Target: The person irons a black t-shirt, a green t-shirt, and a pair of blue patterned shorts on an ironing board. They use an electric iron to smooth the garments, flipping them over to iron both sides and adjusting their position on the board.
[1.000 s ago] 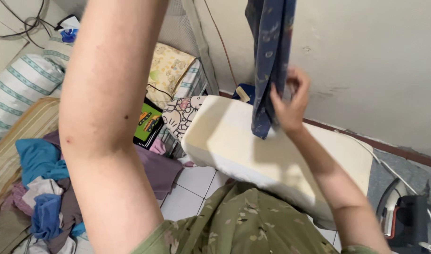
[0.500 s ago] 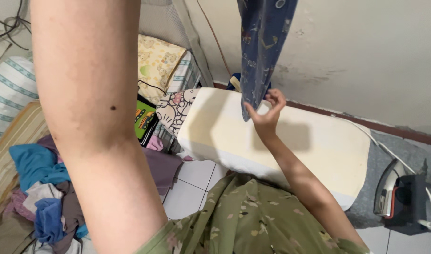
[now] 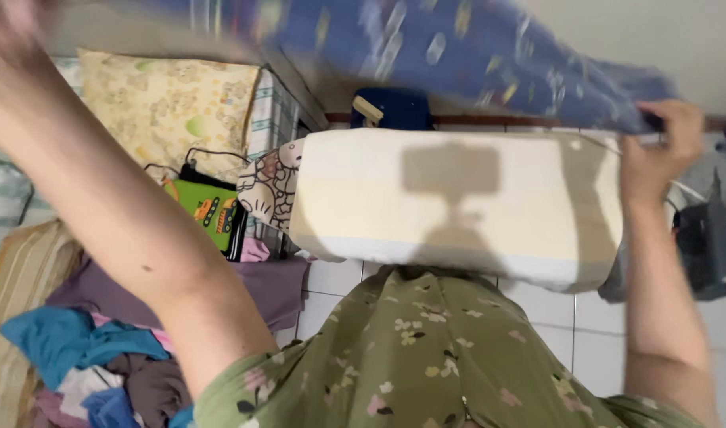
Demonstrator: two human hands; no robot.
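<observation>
Tiled floor, a pale board ahead, clothes pile left. My right hand pinches the blue cloth stretched above the board. Left hand is blurred, grip unclear.

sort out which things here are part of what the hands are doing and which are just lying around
In use:
- blue patterned cloth, stretched in the air
- right hand, gripping one end
- left hand, raised and blurred; its grip cannot be told
- padded cream board beneath the cloth

Lying about:
- heap of clothes
- yellow pillow
- green book
</observation>
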